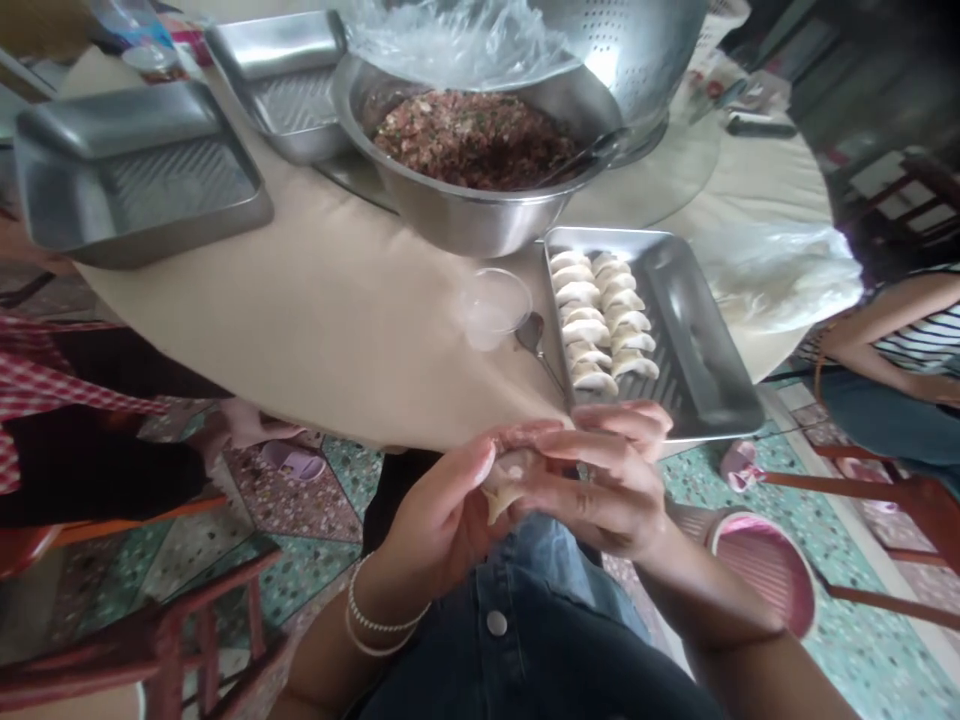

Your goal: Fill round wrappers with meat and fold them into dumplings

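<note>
A dumpling point(510, 478) is held between both hands just in front of the table edge, its pale wrapper partly covered by fingers. My left hand point(455, 500) curls round its left side, thumb against the dough. From the right, my right hand point(600, 480) pinches the wrapper with bent fingers. Just beyond the right hand, a metal tray point(694, 330) carries two rows of folded dumplings point(592, 320). A spoon point(531, 335) and a clear shallow bowl point(496, 302) lie left of that tray. Behind them stands a steel bowl point(480, 225) of minced filling point(472, 135).
Two more metal trays point(142, 240) point(300, 145) stand at the back left. A plastic bag point(787, 275) lies right of the dumpling tray. One person point(885, 330) sits at the right, another at the left in checked cloth point(45, 370). A pink bin point(772, 570) stands on the floor.
</note>
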Demonstrator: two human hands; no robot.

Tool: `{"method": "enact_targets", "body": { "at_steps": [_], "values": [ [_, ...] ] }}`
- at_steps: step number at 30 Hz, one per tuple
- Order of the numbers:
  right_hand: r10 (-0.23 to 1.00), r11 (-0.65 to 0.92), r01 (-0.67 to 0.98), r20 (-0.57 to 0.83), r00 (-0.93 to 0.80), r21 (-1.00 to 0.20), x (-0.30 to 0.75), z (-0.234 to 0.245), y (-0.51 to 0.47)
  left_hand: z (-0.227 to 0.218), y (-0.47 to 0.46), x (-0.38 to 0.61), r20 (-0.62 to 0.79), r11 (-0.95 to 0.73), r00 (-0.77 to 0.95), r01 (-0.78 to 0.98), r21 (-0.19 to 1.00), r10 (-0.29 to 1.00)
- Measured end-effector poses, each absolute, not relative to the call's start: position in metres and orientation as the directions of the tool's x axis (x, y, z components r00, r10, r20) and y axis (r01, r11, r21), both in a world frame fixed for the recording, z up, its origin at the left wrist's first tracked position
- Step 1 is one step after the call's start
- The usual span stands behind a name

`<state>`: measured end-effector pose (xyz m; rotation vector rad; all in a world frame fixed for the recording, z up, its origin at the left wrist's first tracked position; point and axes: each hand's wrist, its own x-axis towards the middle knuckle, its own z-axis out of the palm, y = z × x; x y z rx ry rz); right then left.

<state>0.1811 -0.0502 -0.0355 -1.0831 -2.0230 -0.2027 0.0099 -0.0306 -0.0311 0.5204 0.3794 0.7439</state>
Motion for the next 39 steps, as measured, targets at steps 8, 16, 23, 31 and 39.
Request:
{"method": "enact_targets", "body": {
  "at_steps": [8,16,23,31,39],
  "values": [
    [0.74,0.311,0.921,0.668,-0.081,-0.233,0.248,-0.024,-0.046,-0.037,-0.027,0.019,-0.142,0.611,0.671,-0.54,0.579,0.728],
    [0.963,0.116,0.953,0.265,-0.04,-0.278,0.307,-0.038,-0.028,-0.039,-0.016,0.002,-0.143,0.378,0.389,-0.639,0.67,0.91],
    [0.963,0.216,0.941,0.218,-0.161,-0.259,0.301,-0.011,-0.038,-0.04,-0.015,0.003,-0.162,0.383,0.373,-0.655,0.651,0.914],
    [0.946,0.323,0.91,0.126,-0.3,-0.261,0.264,-0.021,-0.015,-0.04,-0.015,0.003,-0.156,0.385,0.385,-0.642,0.663,0.91],
    [0.938,0.344,0.859,0.186,-0.293,-0.379,0.272,-0.01,-0.014,-0.043,-0.003,-0.002,-0.19,0.344,0.297,-0.644,0.683,0.936]
  ]
}}
